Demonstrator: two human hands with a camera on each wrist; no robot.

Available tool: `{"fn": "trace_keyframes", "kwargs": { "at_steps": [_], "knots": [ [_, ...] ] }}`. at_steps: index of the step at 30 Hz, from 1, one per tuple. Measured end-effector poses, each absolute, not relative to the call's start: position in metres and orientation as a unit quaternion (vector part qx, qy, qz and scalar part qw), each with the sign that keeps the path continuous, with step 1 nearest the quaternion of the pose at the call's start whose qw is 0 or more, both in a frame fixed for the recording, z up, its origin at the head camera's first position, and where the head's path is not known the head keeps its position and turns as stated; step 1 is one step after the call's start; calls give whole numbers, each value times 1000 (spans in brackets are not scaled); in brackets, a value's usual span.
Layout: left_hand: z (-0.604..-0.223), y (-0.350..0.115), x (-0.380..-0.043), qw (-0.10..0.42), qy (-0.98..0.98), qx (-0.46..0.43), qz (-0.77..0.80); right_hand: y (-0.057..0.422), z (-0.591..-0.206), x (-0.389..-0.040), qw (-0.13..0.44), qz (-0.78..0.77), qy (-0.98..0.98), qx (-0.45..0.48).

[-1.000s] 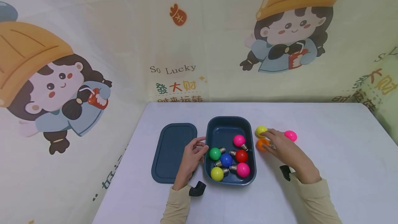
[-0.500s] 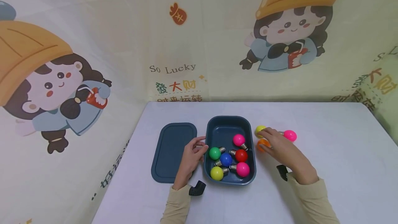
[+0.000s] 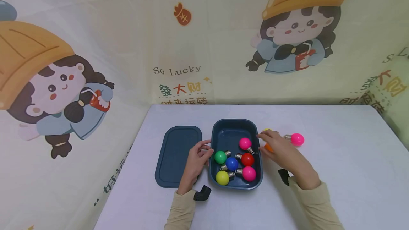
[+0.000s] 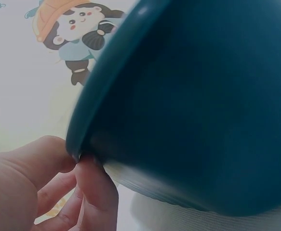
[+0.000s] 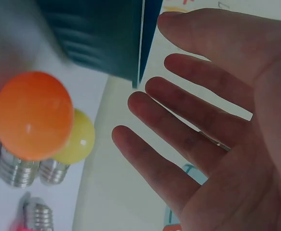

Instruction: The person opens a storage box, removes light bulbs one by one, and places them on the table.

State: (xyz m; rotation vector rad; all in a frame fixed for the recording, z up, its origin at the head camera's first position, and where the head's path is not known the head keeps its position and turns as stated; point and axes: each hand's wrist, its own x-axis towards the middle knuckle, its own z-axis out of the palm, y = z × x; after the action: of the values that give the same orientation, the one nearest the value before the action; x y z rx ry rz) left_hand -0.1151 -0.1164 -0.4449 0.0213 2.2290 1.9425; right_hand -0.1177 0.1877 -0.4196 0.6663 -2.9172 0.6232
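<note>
A dark blue plastic box (image 3: 228,135) stands mid-table with several coloured light bulbs inside, among them a green bulb (image 3: 220,157), a red bulb (image 3: 247,159) and a yellow bulb (image 3: 222,178). My left hand (image 3: 196,160) pinches the box's left rim between thumb and finger, as the left wrist view shows. At the opposite rim is my right hand (image 3: 284,153), fingers spread and relaxed with nothing in them. Beside and under it lie an orange bulb (image 5: 33,115) and a second yellow bulb (image 5: 82,139), partly hidden in the head view.
Left of the box lies a flat dark blue lid (image 3: 179,157). A pink bulb (image 3: 298,139) rests on the white table (image 3: 348,159) beyond my right hand. A printed cloth backdrop (image 3: 230,88) rises behind the table's far edge.
My right hand has moved left from over the orange and yellow bulbs to the box's right rim, covering more of both bulbs. The left hand stays at the left rim.
</note>
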Motion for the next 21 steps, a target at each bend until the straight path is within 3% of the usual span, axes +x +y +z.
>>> {"fn": "trace_keyframes", "kwargs": {
  "at_steps": [21],
  "knots": [
    [-447,-117,-116,93,748,11,657,161,-426,-127,53,182,-944,271]
  ]
}}
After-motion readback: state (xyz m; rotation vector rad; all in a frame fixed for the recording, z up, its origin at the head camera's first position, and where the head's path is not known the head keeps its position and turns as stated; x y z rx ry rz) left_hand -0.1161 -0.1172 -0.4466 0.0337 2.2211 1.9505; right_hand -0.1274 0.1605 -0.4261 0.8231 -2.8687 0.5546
